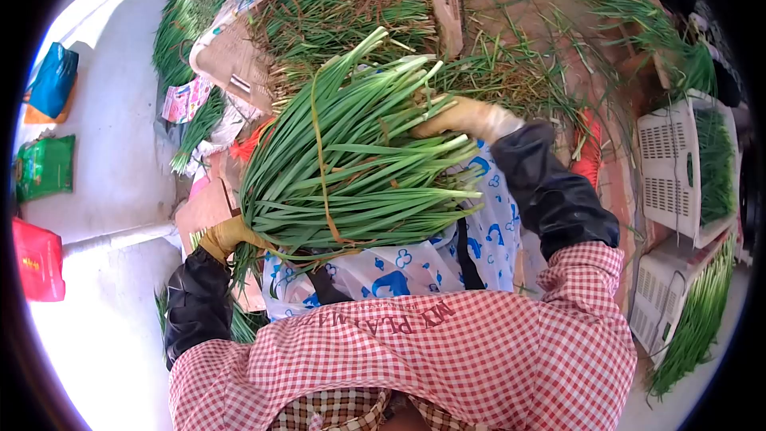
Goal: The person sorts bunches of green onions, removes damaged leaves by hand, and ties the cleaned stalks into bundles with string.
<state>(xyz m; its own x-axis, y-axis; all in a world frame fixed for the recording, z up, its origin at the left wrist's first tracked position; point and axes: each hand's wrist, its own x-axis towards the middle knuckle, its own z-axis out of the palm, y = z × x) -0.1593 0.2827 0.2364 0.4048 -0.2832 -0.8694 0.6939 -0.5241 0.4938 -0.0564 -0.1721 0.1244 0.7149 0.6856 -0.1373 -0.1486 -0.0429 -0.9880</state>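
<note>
A large bunch of garlic chives (359,168) lies across my lap, pale stem ends to the right and green leaf tips to the left. A thin brownish tie (321,144) runs over the leaves. My left hand (231,238), in a tan glove, grips the bunch at its lower left, fingers partly hidden beneath the leaves. Gloved too, my right hand (467,118) is closed around the stem end at the upper right, its fingertips covered by stems. Under the bunch is a blue-patterned plastic apron (391,271).
A pale crate (227,64) filled with chives stands ahead. Loose trimmings (519,72) litter the floor at its right. White crates (670,164) with chives are at far right. Red (38,259), green (46,168) and blue (54,80) bags lie on the left floor.
</note>
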